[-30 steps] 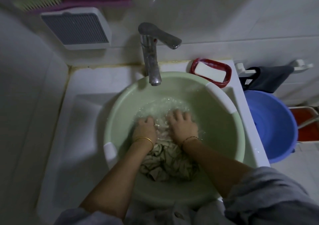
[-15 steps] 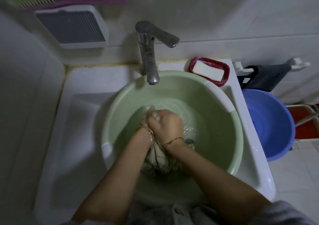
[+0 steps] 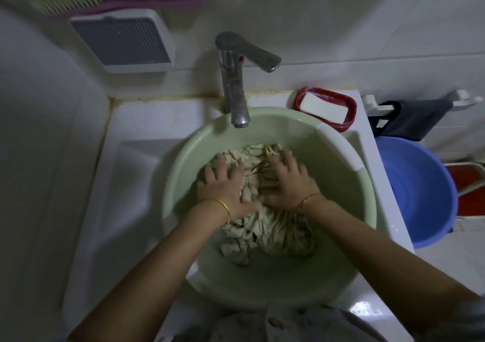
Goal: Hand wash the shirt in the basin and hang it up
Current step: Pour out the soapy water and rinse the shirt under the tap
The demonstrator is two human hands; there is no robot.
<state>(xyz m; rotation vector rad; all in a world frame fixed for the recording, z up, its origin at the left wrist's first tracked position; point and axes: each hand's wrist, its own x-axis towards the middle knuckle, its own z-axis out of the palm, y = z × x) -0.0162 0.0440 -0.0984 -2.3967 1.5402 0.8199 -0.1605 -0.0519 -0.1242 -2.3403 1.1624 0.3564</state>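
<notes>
A crumpled beige shirt (image 3: 265, 234) lies wet in the pale green basin (image 3: 338, 257), which sits in the white sink. My left hand (image 3: 225, 186) presses down on the left part of the bunched cloth with its fingers spread. Beside it my right hand (image 3: 288, 184) presses on the right part, fingers spread forward over the folds. Both wrists wear thin gold bracelets. The far end of the shirt is heaped up just past my fingertips, under the tap.
A chrome tap (image 3: 236, 84) overhangs the basin's far rim. A red soap dish with a white bar (image 3: 324, 108) sits at the sink's back right. A blue bucket (image 3: 420, 184) stands to the right. A brush (image 3: 118, 0) and a vent (image 3: 123, 42) are on the wall.
Half a second ago my hands were bunched together gripping the shirt; now they have spread apart and pushed it forward, pressing flat on the cloth.
</notes>
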